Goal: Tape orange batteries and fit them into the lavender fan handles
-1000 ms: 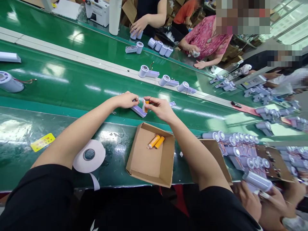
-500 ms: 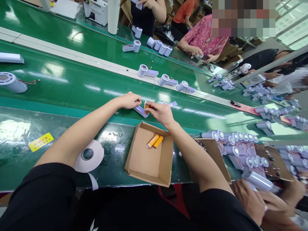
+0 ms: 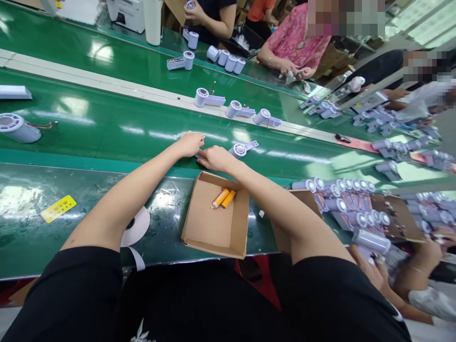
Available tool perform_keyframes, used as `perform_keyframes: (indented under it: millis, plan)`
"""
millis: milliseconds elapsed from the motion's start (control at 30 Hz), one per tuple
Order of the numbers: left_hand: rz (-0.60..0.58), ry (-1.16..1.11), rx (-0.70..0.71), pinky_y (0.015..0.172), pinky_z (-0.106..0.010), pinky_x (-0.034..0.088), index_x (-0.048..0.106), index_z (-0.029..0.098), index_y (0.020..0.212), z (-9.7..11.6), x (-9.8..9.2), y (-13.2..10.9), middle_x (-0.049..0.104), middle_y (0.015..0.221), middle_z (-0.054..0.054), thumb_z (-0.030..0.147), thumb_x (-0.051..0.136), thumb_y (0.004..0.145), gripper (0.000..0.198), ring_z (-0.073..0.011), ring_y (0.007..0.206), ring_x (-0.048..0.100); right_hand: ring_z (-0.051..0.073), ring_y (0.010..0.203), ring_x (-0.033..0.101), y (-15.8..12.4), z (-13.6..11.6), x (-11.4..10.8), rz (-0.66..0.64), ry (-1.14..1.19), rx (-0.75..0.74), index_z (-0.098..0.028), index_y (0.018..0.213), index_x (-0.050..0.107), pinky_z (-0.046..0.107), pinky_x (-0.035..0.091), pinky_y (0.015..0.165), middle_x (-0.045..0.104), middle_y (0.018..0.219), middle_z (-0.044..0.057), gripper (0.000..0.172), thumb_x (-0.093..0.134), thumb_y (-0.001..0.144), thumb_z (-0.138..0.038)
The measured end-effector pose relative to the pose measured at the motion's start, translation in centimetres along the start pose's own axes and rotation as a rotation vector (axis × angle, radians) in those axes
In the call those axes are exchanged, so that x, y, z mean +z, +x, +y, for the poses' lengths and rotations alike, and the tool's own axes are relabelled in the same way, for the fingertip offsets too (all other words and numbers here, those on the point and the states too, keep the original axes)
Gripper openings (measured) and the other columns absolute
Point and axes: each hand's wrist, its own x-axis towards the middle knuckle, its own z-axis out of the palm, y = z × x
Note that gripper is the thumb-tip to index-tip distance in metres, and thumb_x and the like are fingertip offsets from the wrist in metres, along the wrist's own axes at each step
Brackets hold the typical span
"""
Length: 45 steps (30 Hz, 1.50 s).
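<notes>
My left hand [image 3: 191, 143] is closed over the green belt, fingertips pinched together; what they hold is too small to make out. Close beside it, my right hand [image 3: 215, 159] has its fingers wrapped over a lavender plastic handle shell [image 3: 198, 155]. Only a sliver of that shell shows between the hands, and no orange battery is visible there. Just right of my right hand, a lavender round housing with a handle [image 3: 239, 150] lies on the belt. Nearer me, a shallow cardboard box [image 3: 206, 244] holds orange cylindrical batteries [image 3: 224, 198] with thin wires.
A tape roll [image 3: 138, 229] is partly under my left forearm, near a yellow card [image 3: 59, 209]. Several lavender housings [image 3: 234, 109] stand along the belt's divider. More are crowded at right [image 3: 351, 204], by a co-worker's hands [image 3: 370, 273]. People work across the belt.
The orange battery in my right hand has gone out of sight as that hand moved left and lowered over the shell. My hands are closer together. The view has shifted slightly.
</notes>
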Motion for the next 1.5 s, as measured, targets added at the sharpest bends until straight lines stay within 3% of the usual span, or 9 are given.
perform_keyframes:
  millis: [167, 333, 433, 533, 867, 1067, 1167, 1333, 1500]
  plan:
    - [0.231, 0.033, -0.141, 0.12, -0.049, 0.039, 0.063, 0.013, 0.144, 1.8, -0.8, -3.0, 0.064, 0.149, -0.02, 0.033, 0.059, 0.106, 0.043, -0.0385, 0.147, 0.047, 0.029, 0.125, 0.072, -6.0, 1.7, -1.1, 0.104, 0.27, -0.009, -0.02, 0.15, 0.07, 0.039, 0.052, 0.106, 0.072, 0.143, 0.013, 0.045, 0.054, 0.11, -0.034]
    - [0.25, 0.125, 0.315, 0.112, -0.047, 0.051, 0.073, 0.021, 0.128, -0.9, -0.5, -21.9, 0.074, 0.129, -0.013, 0.055, 0.056, 0.109, 0.043, -0.0314, 0.125, 0.066, 0.021, 0.105, 0.079, -21.5, -1.2, 3.7, 0.671, 0.697, 0.039, -0.018, 0.106, 0.084, 0.032, 0.06, 0.093, 0.082, 0.112, 0.007, 0.034, 0.057, 0.109, -0.039]
    - [0.202, 0.253, 0.41, 0.108, -0.051, 0.056, 0.065, 0.027, 0.147, -4.4, 1.9, -33.6, 0.072, 0.145, -0.009, 0.057, 0.064, 0.104, 0.053, -0.0353, 0.135, 0.065, 0.015, 0.088, 0.081, -28.1, -4.7, 7.4, 0.771, 0.869, -0.08, -0.02, 0.095, 0.081, 0.024, 0.063, 0.081, 0.083, 0.097, 0.002, 0.02, 0.065, 0.106, -0.026]
    - [0.28, 0.304, 0.336, 0.106, -0.054, 0.058, 0.055, 0.025, 0.156, -6.5, 4.4, -38.8, 0.07, 0.148, -0.009, 0.035, 0.054, 0.109, 0.048, -0.038, 0.137, 0.063, 0.012, 0.082, 0.08, -29.6, -8.3, 8.9, 0.793, 0.981, -0.136, -0.021, 0.098, 0.08, 0.021, 0.063, 0.078, 0.082, 0.094, 0.0, 0.014, 0.068, 0.104, -0.021]
    - [0.602, 0.379, 0.212, 0.118, -0.064, 0.052, 0.054, 0.016, 0.149, 2.3, 3.1, -38.6, 0.072, 0.13, -0.018, 0.018, 0.073, 0.098, 0.054, -0.0414, 0.144, 0.055, 0.013, 0.067, 0.072, -23.8, -19.8, 7.2, 0.255, 1.43, -0.07, -0.01, 0.15, 0.068, 0.026, 0.059, 0.068, 0.081, 0.101, 0.007, 0.082, 0.083, 0.089, -0.063]
    - [0.734, 0.311, 0.403, 0.126, -0.065, 0.049, 0.054, 0.02, 0.154, 4.5, 2.9, -38.5, 0.074, 0.126, -0.015, -0.007, 0.073, 0.086, 0.075, -0.0376, 0.155, 0.051, 0.008, 0.06, 0.066, -22.8, -24.2, 7.7, 0.086, 1.534, -0.412, -0.014, 0.082, 0.074, 0.019, 0.049, 0.065, 0.073, 0.071, 0.001, 0.044, 0.062, 0.109, -0.047]
    - [0.768, 0.321, 0.362, 0.118, -0.072, 0.052, 0.057, 0.021, 0.152, 2.3, 3.1, -38.1, 0.073, 0.124, -0.018, -0.001, 0.078, 0.087, 0.072, -0.0453, 0.152, 0.052, 0.012, 0.07, 0.071, -22.6, -22.1, 7.9, 0.014, 1.158, -0.444, -0.017, 0.098, 0.082, 0.023, 0.048, 0.07, 0.078, 0.081, 0.001, 0.034, 0.067, 0.107, -0.046]
    - [0.77, 0.302, 0.338, 0.11, -0.077, 0.053, 0.052, 0.026, 0.162, 0.8, 3.6, -38.2, 0.072, 0.124, -0.016, 0.006, 0.077, 0.089, 0.079, -0.0484, 0.14, 0.059, 0.024, 0.112, 0.075, -22.8, -10.7, 5.7, 0.376, 0.571, -0.051, -0.018, 0.124, 0.083, 0.034, 0.053, 0.093, 0.08, 0.123, 0.01, 0.03, 0.061, 0.11, -0.033]
    - [0.738, 0.291, 0.388, 0.115, -0.069, 0.053, 0.057, 0.021, 0.149, 2.2, 4.4, -37.3, 0.074, 0.123, -0.017, 0.002, 0.075, 0.089, 0.066, -0.0441, 0.142, 0.058, 0.035, 0.122, 0.066, -19.1, -3.3, 5.1, 0.156, 0.072, 0.084, -0.01, 0.116, 0.084, 0.045, 0.049, 0.1, 0.076, 0.123, 0.018, 0.026, 0.065, 0.098, -0.011]
